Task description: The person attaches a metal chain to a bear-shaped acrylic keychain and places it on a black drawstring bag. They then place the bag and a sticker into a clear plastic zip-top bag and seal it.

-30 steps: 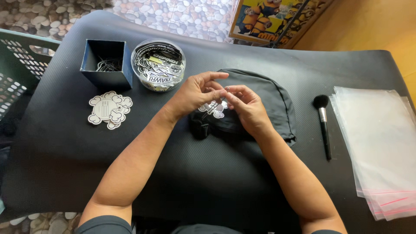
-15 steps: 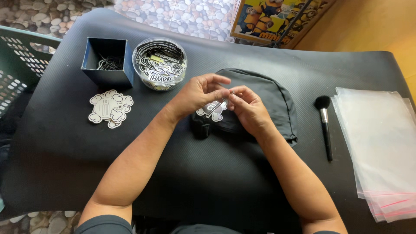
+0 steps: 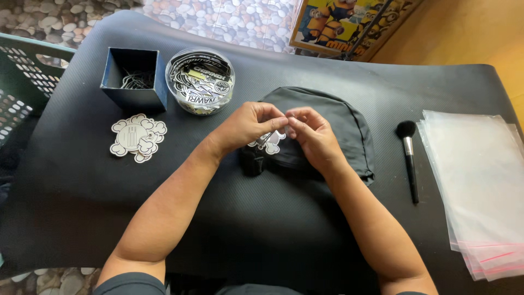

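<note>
My left hand (image 3: 246,124) and my right hand (image 3: 312,135) were drawn together over the middle of the mat, fingertips meeting. Between them they pinched a small white cloud-shaped tag (image 3: 268,143) with a grey print; its lower edge showed just under the thumbs. I thought a thin bit of metal sat at the pinch point, but I could not tell what it was, nor which hand carried most of the hold.

Directly under and behind my hands lay a black cloth cap (image 3: 349,128), crown toward the far edge, with a short black strap end sticking out near my left wrist. The tag hung over the near side of that cap.

Left of the cap, near the far edge, stood a round clear tub (image 3: 200,80) filled with printed stickers, and just beside it a dark blue square box (image 3: 134,80) holding wire clips. In front of the box lay a small stack of matching white cloud-shaped tags (image 3: 137,137), flat on the black mat (image 3: 82,207).

To my right, a makeup brush (image 3: 409,158) with a black handle lay lengthwise, well apart from the cap, and beyond it a pile of clear plastic bags (image 3: 475,186) with red strips. A dark green crate (image 3: 24,82) stood off the mat's left side.
</note>
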